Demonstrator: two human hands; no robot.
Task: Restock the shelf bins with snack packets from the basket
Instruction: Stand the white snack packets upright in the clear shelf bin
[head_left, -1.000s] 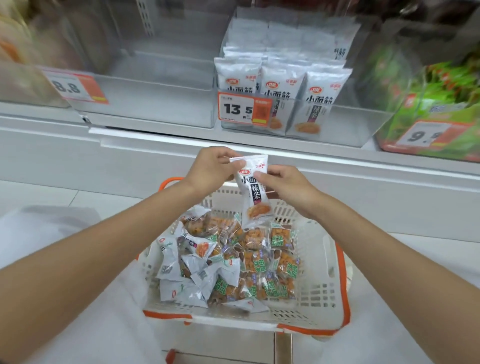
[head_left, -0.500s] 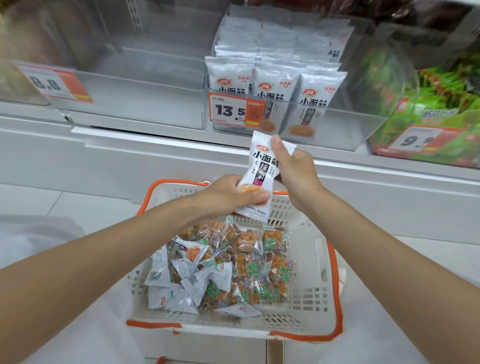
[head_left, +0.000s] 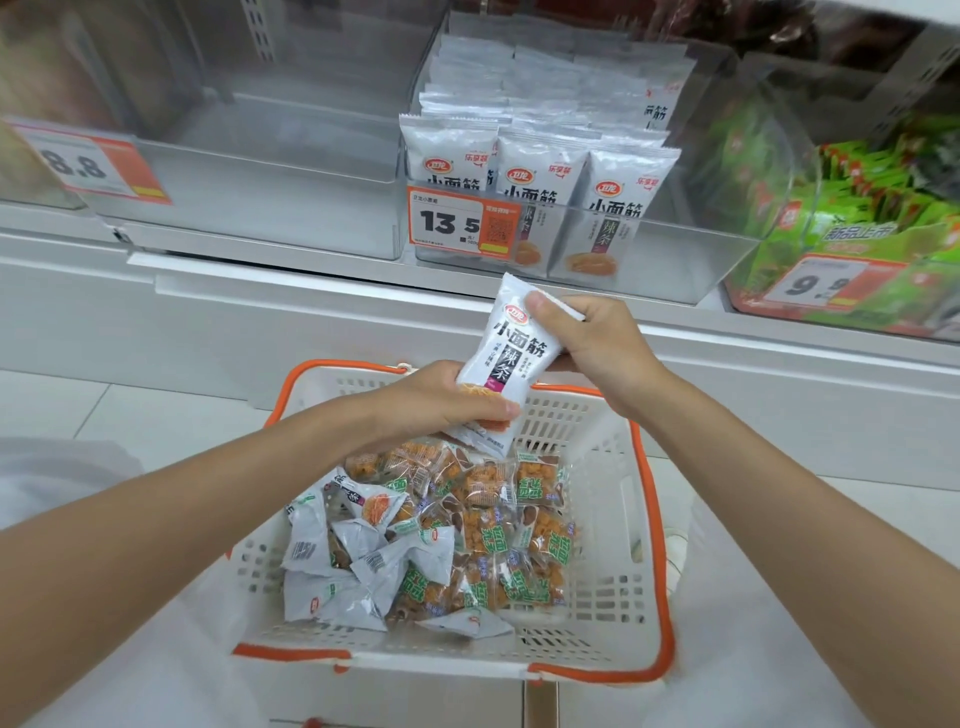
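Note:
A white snack packet (head_left: 511, 358) with black characters is held tilted above the far rim of the white basket (head_left: 608, 519). My right hand (head_left: 597, 348) pinches its top end and my left hand (head_left: 441, 402) grips its bottom end. Inside the basket lies a heap of small white packets (head_left: 358, 561) on the left and orange-green packets (head_left: 514, 530) on the right. Straight above, a clear shelf bin (head_left: 670, 260) holds upright rows of matching white packets (head_left: 540, 182) behind a 13.5 price tag (head_left: 462, 223).
A clear bin (head_left: 270, 208) with an 8.8 tag (head_left: 98, 166) stands to the left. At the right, a bin of green packets (head_left: 872, 218) carries a 9.9 tag. A white shelf ledge (head_left: 311, 301) runs below the bins. The basket has orange handles.
The white packet rose from just above the basket towards the 13.5 bin. My left hand shifted from its top corner to its bottom end, and my right hand took the top.

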